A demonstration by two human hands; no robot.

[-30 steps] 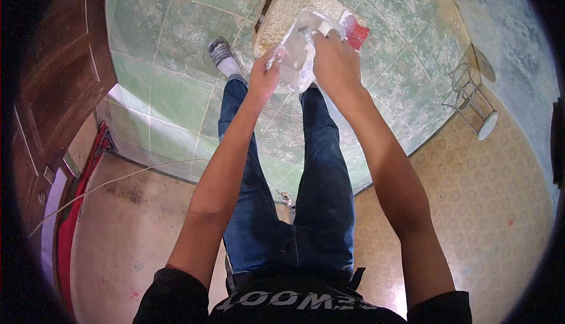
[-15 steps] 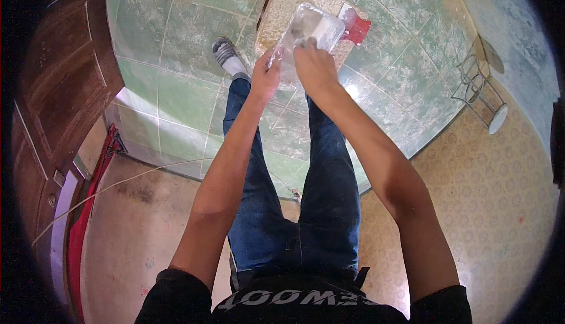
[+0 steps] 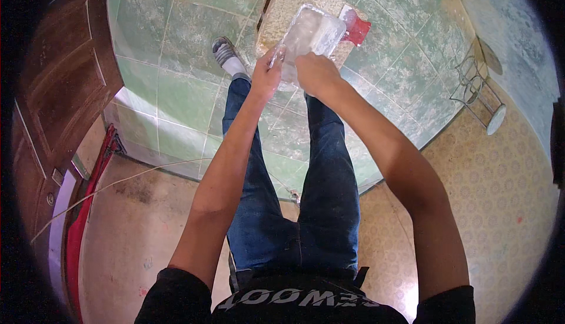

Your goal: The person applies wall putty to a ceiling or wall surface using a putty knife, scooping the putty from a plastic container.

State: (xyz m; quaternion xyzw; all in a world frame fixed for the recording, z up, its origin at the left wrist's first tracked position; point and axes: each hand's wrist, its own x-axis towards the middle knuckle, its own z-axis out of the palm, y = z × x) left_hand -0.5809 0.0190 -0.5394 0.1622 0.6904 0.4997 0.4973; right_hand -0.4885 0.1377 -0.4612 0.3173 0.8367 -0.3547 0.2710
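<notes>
A translucent, white-smeared rectangular container is held over a speckled beige block. My left hand grips its near left side, thumb along the rim. My right hand is curled over the near part of the container, fingertips turned down and hidden, so what they hold cannot be made out. A red object smeared with white lies on the right part of the block, just right of the container.
The block stands on dusty green tiles, near my sock-and-sandal foot. A dark wooden door and red leaning object are at left, with a thin cord crossing. A metal-framed chair stands by the right wall.
My right hand has moved down and toward me within the container, from its far end to its near part. My left hand keeps its grip.
</notes>
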